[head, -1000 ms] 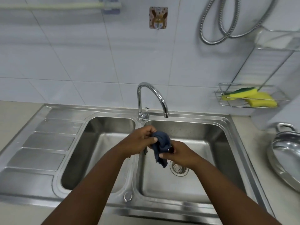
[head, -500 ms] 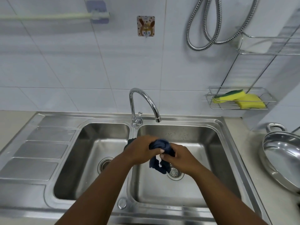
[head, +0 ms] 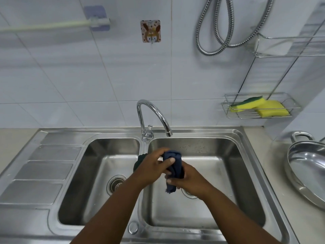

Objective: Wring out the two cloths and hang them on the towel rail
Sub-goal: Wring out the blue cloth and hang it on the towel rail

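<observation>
A dark blue cloth is bunched and twisted between both my hands above the right sink basin. My left hand grips its upper part, thumb across the fabric. My right hand holds the lower part, and a short tail of cloth hangs below it. A second, dark green cloth lies on the divider between the basins, mostly hidden behind my left hand. The pale green towel rail runs along the wall at the upper left, held by a purple bracket, with nothing on it.
The chrome tap arches over the right basin just behind my hands. A wire rack with yellow sponges hangs at the right wall. A steel pan sits on the right counter. A shower hose and a wall hook hang above.
The view has tilted up, showing more wall and the rail. My hands have turned against each other on the blue cloth, and the green cloth has come into sight behind my left hand.
</observation>
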Demonstrator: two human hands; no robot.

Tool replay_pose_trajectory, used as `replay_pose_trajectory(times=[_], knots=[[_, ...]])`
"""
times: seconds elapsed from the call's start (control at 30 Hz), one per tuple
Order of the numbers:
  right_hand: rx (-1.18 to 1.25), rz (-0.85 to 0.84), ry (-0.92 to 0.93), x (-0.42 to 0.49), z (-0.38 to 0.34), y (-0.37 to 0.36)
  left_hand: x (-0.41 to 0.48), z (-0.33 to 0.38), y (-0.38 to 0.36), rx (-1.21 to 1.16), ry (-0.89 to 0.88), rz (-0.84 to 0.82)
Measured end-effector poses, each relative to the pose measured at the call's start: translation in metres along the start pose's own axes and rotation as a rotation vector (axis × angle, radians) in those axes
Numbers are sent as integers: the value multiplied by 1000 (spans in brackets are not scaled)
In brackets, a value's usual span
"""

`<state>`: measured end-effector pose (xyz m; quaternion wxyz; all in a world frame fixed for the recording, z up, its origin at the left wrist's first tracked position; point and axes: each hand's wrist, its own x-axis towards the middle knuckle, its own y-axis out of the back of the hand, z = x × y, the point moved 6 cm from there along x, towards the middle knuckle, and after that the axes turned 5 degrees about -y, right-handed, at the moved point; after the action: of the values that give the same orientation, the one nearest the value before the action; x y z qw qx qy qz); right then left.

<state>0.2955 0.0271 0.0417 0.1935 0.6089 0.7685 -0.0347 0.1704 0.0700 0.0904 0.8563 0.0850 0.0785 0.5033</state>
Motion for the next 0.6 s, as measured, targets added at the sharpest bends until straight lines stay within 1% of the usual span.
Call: replay_pose_trajectory(times=[0.1,0.17,0.2,0.23,0.27,0.33,0.4,0.47,0.53,0.57,0.6], knots=[[-71,26,-32,2,6,9,-4,-14,4,-213,101,67],[-139,48,-64,2,7,20,-9,-27,9,-399,184,145],[-134,55,-80,2,7,25,-12,-34,11,-467,224,173],[-106,62,-91,2,6,31,-15,-39,11,-469,254,183],[-73,70,-100,2,5,35,-17,-45,11,-408,282,174],[11,89,-103,2,4,42,-21,-55,6,-235,324,117],[87,88,-86,3,2,45,-21,-60,-5,-206,354,48],[172,75,-84,3,1,43,-20,-59,-18,-299,382,-26],[297,40,-90,4,2,37,-18,-59,-31,-504,423,-126],[356,21,-90,4,3,32,-19,-58,-37,-624,448,-193],[399,13,-87,4,5,29,-19,-56,-44,-690,455,-278]])
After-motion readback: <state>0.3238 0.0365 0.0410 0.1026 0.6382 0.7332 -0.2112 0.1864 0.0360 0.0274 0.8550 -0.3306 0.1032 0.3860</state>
